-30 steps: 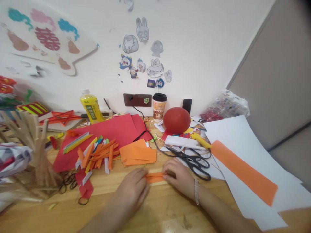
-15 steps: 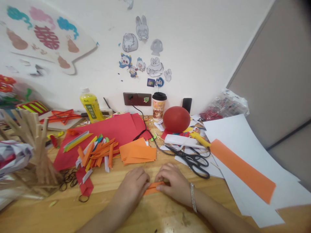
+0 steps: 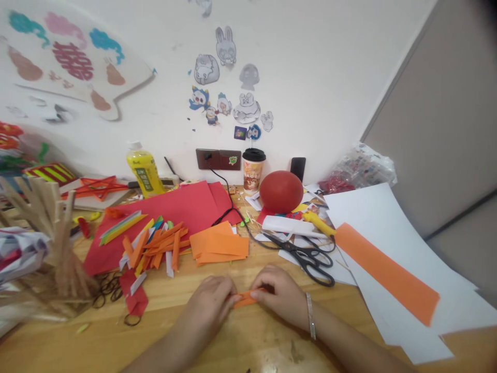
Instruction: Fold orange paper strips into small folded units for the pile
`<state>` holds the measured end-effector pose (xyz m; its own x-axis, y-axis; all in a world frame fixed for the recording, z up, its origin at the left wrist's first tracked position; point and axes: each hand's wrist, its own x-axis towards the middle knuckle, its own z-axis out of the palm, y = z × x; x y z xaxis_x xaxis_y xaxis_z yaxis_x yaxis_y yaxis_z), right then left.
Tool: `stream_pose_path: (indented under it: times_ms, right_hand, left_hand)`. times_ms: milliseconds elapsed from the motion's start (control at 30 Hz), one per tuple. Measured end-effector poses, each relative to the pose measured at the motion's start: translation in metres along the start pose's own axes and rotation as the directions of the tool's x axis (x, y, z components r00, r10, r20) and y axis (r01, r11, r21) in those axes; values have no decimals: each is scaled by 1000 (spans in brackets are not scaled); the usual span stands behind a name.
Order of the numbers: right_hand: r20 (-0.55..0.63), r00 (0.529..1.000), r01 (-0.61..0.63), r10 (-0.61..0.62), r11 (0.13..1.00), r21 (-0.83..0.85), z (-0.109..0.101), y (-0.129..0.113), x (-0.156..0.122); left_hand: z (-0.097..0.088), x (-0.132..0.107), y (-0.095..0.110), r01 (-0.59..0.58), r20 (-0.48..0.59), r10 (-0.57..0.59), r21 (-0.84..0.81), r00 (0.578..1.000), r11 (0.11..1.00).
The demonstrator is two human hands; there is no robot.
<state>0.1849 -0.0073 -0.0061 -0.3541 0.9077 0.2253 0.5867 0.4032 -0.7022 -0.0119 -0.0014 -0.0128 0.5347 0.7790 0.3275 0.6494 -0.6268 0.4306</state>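
Observation:
A small folded strip of orange paper (image 3: 244, 299) lies between my two hands, just above the wooden table. My left hand (image 3: 215, 300) pinches its left end with thumb and fingers. At the other end, my right hand (image 3: 277, 295), with a bracelet at the wrist, has its thumb pressed on the paper and its fingers curled behind. Parts of the strip are covered by the fingers. Just beyond my hands lies a stack of orange paper rectangles (image 3: 221, 244). Several folded orange paper strips (image 3: 163, 244) are heaped to its left.
Black scissors (image 3: 305, 256) lie beyond my right hand, near a red balloon (image 3: 281, 191) and a lidded cup (image 3: 253, 171). White sheets (image 3: 373, 248) with a long orange strip (image 3: 388, 274) spread rightward. Wooden sticks (image 3: 64, 243), red paper (image 3: 186, 204) and a yellow bottle (image 3: 144, 171) stand or lie left.
Both hands stay on the orange strip. My fingers have shifted slightly along it, and the strip between them looks a little narrower and flatter.

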Motion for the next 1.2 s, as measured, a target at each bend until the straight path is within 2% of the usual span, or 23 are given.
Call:
stream_pose_path:
  times_ms: [433,533,667,833,933,1067,1200]
  right_hand:
    - [29,1000,1,0,999,-53,0,1,2]
    - [7,1000,25,-25,998,-65,2,-2,0]
    - [46,994,100,-99,995,-25,3,-3,0]
    - [37,999,-18,14,993,113,-2,3,1]
    - [53,997,-72,63,980,183,-4,6,1]
    - [59,996,-79,68,976,202,-3,5,2]
    - [61,993,-116,104,968,223,-3,3,1]
  left_hand:
    - [-3,3,4,90,62,-88,-34,994,995]
    - [-1,3,7,60,70,-55,-72,996,996]
    - [1,2,11,31,86,-20,-125,996,992]
    - [-11,4,9,229,237,-157,-315,959,921]
    - [-19,8,8,314,311,-206,-353,928,881]
    - [-21,11,11,338,360,-220,-308,907,889]
    - [-18,10,13,294,336,-192,-285,922,912]
